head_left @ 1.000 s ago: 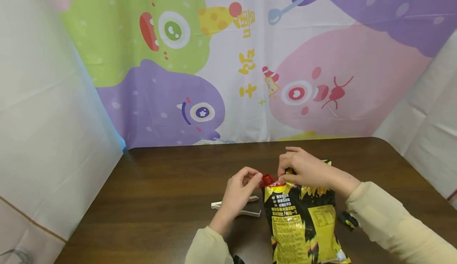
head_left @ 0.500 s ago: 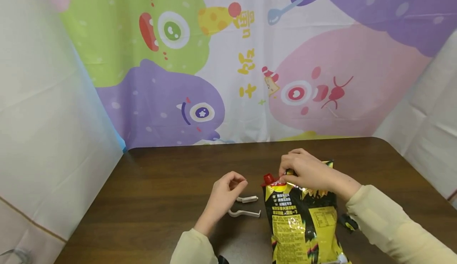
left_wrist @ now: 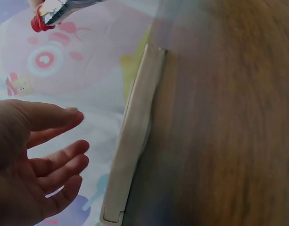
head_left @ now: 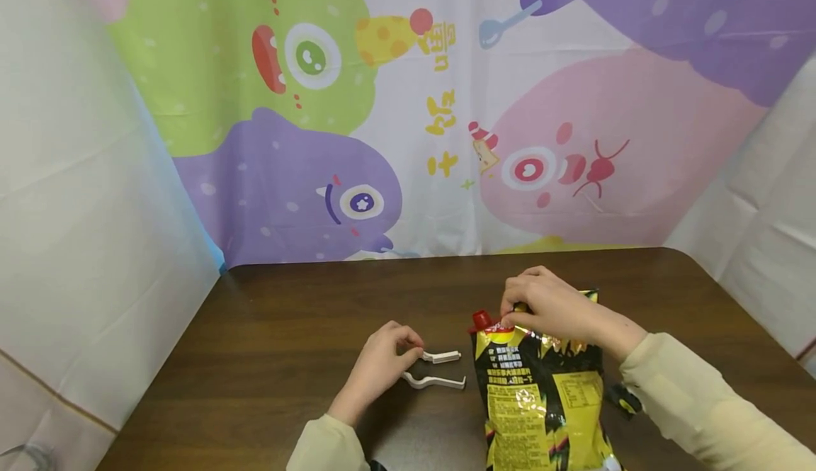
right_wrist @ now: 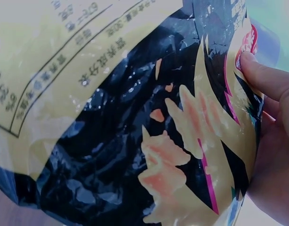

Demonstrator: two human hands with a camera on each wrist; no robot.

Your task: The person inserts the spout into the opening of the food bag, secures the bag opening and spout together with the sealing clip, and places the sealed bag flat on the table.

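A yellow and black chip bag (head_left: 525, 407) stands at the right of the table, its printed back facing me. My right hand (head_left: 551, 307) pinches its top edge between thumb and fingers; the right wrist view shows the thumb on the bag's front (right_wrist: 182, 155). At the bag's upper left corner sits a red cap-like piece (head_left: 481, 321). Left of the bag, a white bag clip (head_left: 436, 382) lies on the table with its two arms spread apart. Beside the clip's left end is my left hand (head_left: 381, 359), fingers loosely bent. The left wrist view shows a gap between that hand (left_wrist: 45, 160) and the clip (left_wrist: 135, 136).
The brown wooden table (head_left: 255, 358) reaches back to a cartoon-printed curtain (head_left: 440, 216). White cloth walls (head_left: 76, 173) enclose both sides. A small dark object with a yellow-green mark (head_left: 626, 401) shows under the right sleeve.
My left hand has come away from the red piece at the bag's corner and moved left and down to the clip. The right hand keeps its pinch on the bag's top.
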